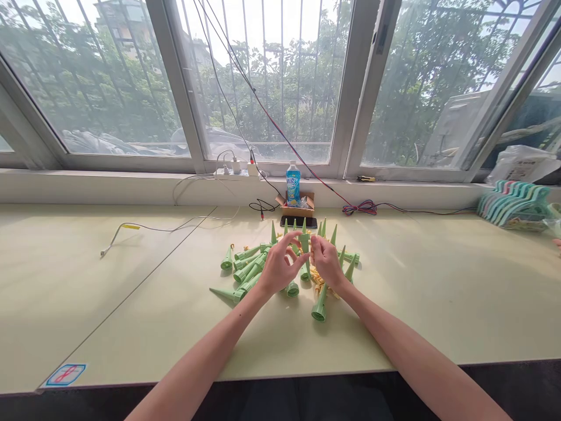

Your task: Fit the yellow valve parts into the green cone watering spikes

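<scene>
My left hand [281, 264] is closed in a pinch on a green plastic watering spike [305, 241], its wide end up, just above the pile. Against the side of that spike is my right hand [325, 261], its fingers curled into a pinch; what lies between them, if anything, is too small to make out. Around both hands are several more green spikes, some standing point up, others on their sides, such as the spike [319, 307] below my right hand. Small yellow plastic pieces [319, 282] lie heaped partly under my right hand.
Behind the pile, a dark phone [298, 223] lies before a small cardboard box [307, 209] and a blue bottle [293, 186]. A white cable [162, 230] crosses the table at left. Bundled wires [360, 207] and teal hangers [511, 206] are on the right. A power strip [236, 172] sits on the sill.
</scene>
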Motion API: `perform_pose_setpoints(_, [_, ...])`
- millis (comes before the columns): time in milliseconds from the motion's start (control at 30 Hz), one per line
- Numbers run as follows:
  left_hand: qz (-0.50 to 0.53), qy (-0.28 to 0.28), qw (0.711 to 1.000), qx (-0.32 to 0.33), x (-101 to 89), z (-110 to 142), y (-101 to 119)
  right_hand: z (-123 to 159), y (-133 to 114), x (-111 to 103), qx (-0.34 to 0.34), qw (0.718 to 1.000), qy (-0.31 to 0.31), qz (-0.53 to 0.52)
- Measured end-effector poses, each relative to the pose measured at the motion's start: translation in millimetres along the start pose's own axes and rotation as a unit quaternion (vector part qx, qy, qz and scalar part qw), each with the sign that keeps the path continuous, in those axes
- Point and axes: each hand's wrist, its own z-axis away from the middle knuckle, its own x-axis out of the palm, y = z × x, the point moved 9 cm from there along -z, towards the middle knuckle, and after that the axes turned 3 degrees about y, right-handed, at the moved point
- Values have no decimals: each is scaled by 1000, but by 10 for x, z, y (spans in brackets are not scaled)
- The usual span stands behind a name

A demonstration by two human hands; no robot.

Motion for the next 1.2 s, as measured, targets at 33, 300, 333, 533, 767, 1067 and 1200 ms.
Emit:
perform_pose_setpoints(33, [-5,2,1000,4,-1,1,0,-2,9,7,2,1000,-2,-8])
perform_pose_setpoints(300, [-31,3,999,29,9,10,20,-8,81,71,19,998,-24,-60])
perform_pose_setpoints(333, [-35,4,999,36,8,12,28,-8,90,79,25,997,-27,-69])
perform_pose_setpoints(533, [-64,-1,995,75,37,32,47,-8,76,137,51,989,-58,-124])
perform_pose_setpoints(767, [-65,3,995,75,37,34,29,15,35,173,54,982,-59,-171])
perform_pose_setpoints(1067, [-8,74,997,-6,-125,-4,23,36,7,164,24,992,-34,-116])
perform_pose_setpoints(1200, [55,111,990,-66,-206,-9,-80,62,-65,139,-11,998,-32,-53])
